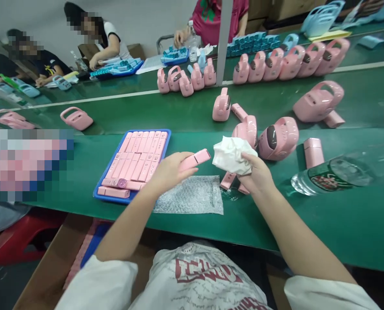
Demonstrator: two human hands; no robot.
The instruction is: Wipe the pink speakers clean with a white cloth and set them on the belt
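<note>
My left hand (pixel 169 171) is closed on a slim pink plastic bar (pixel 196 158), held level over the green table. My right hand (pixel 258 174) grips a crumpled white cloth (pixel 231 155) just right of the bar's tip. Under both hands lies a clear bubble-wrap bag (pixel 192 196). A blue tray (pixel 101 193) to the left holds several rows of the same pink bars. Two loose pink bars (pixel 227 181) lie below the cloth.
Pink handled devices (pixel 279 137) and pink blocks (pixel 313 151) stand right of the hands, with a row of more (pixel 289 63) on the far belt. A clear bottle (pixel 330 174) lies at right. Other people sit at the back left. A cardboard box (pixel 50 267) is below the table.
</note>
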